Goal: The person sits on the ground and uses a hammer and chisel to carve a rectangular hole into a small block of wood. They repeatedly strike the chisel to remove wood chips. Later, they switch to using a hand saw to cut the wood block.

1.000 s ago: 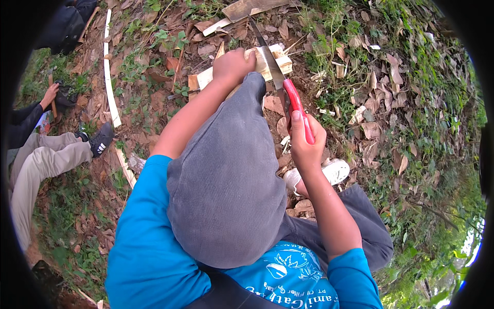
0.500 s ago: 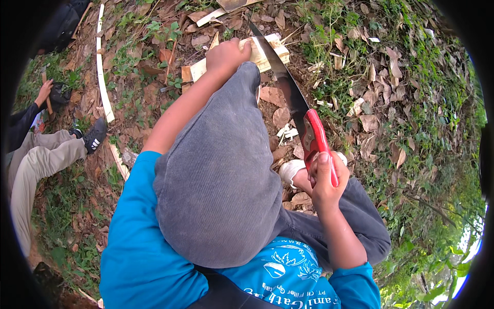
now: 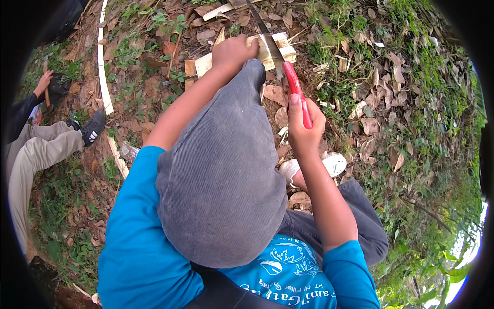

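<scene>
As seen from the head camera, the left hand (image 3: 234,51) is clenched on a pale split wood piece (image 3: 272,49), pinning it to the leaf-strewn ground (image 3: 360,108) just past the raised grey-trousered knee (image 3: 226,170). The right hand (image 3: 303,129) grips a long knife (image 3: 280,59) by its red handle (image 3: 298,92), fingers wrapped fully round; the blade runs forward from that grip and meets the wood immediately beside the left fingers. Loose offcuts (image 3: 218,10) lie beyond the left hand. A thin pale strip (image 3: 103,72) lies well to its left. A second person's legs and dark shoe (image 3: 92,126) sit further left.

Risk, as judged: the edge lands very close to the holding fingers, so a glancing stroke or the wood rolling could carry the blade into them.
</scene>
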Demonstrator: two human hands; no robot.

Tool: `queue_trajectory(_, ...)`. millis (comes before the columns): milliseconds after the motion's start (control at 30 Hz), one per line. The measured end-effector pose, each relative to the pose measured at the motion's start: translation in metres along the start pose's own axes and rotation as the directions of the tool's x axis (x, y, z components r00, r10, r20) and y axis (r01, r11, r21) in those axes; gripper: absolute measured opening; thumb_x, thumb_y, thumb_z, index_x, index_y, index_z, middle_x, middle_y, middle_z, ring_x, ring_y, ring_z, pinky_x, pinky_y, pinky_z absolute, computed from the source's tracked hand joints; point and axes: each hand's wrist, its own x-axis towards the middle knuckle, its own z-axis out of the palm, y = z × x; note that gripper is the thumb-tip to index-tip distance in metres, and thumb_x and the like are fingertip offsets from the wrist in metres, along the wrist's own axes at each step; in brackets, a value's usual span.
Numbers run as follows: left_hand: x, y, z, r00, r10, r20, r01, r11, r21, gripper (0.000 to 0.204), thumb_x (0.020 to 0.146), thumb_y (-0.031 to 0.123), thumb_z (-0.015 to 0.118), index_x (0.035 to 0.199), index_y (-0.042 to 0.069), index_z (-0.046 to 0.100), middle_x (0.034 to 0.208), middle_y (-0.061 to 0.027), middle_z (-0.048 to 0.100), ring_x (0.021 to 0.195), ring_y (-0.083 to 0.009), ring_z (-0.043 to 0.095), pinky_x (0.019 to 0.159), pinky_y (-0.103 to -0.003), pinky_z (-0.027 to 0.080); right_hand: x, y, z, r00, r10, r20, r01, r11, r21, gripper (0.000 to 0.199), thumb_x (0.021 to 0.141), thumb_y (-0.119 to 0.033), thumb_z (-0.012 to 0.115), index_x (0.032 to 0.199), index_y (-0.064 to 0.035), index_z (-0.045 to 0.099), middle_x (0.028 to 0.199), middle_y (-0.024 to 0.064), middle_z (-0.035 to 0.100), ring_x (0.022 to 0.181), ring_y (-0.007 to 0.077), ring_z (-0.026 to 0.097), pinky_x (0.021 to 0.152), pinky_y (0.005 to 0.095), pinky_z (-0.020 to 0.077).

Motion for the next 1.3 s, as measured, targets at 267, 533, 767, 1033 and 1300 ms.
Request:
queue_trajectory(267,0.002,-0.004,0.007,0.999,0.036,-0.041,-0.036,0.999,-0.008,0.061,0.098,0.059,0.042,0.101,0.005,0.07,0.094,-0.0202,0.074,0.086,-0.0393,0.073,0.074,-0.052,0.057,-0.08,-0.014,-0.062,0.997,0.062,0.042,-0.059,0.996,-0.073,0.029,0.103,-0.025,0.064,0.088,-0.0006,0.066,0.065,-0.0045,0.053,0.06,0.004,0.044,0.054,0.0252,0.0349)
queue_trajectory(533,-0.008,-0.001,0.004,0.998,0.022,-0.052,-0.022,1.0,-0.006,0.06,0.1,0.056,0.04,0.105,0.004,0.069,0.096,-0.0184,0.074,0.091,-0.0381,0.073,0.08,-0.052,0.057,-0.071,-0.032,-0.075,0.978,0.179,0.105,-0.179,0.984,-0.012,0.036,0.104,-0.032,0.063,0.086,-0.0008,0.066,0.064,-0.0046,0.053,0.061,0.0031,0.048,0.054,0.023,0.0365)
queue_trajectory(767,-0.004,-0.001,0.002,0.999,0.023,-0.047,-0.024,1.0,-0.006,0.059,0.099,0.057,0.041,0.105,0.005,0.07,0.098,-0.0196,0.074,0.093,-0.0393,0.072,0.081,-0.052,0.056,0.029,0.007,-0.008,0.998,0.051,0.042,-0.055,0.994,0.094,0.042,0.104,-0.034,0.063,0.074,-0.0045,0.06,0.063,-0.0068,0.048,0.058,0.003,0.039,0.051,0.025,0.0302)
queue_trajectory(1033,-0.002,-0.007,0.009,0.998,0.02,-0.057,-0.02,1.0,-0.008,0.059,0.098,0.059,0.043,0.101,0.007,0.07,0.092,-0.0188,0.074,0.088,-0.0369,0.073,0.074,-0.05,0.057,-0.033,0.001,-0.046,0.982,0.18,0.064,-0.186,0.977,0.104,0.041,0.104,-0.038,0.062,0.085,-0.0018,0.065,0.065,-0.0037,0.054,0.058,0.0041,0.046,0.052,0.0232,0.0356)
queue_trajectory(1300,-0.005,-0.001,0.003,0.998,0.025,-0.056,-0.029,0.997,-0.071,0.059,0.098,0.056,0.043,0.096,0.003,0.069,0.092,-0.0203,0.074,0.087,-0.0392,0.072,0.078,-0.051,0.056,-0.078,-0.014,-0.099,0.992,0.085,0.09,-0.084,0.996,-0.013,0.041,0.108,-0.033,0.055,0.077,-0.0049,0.051,0.057,-0.0029,0.044,0.046,0.005,0.039,0.044,0.0231,0.032)
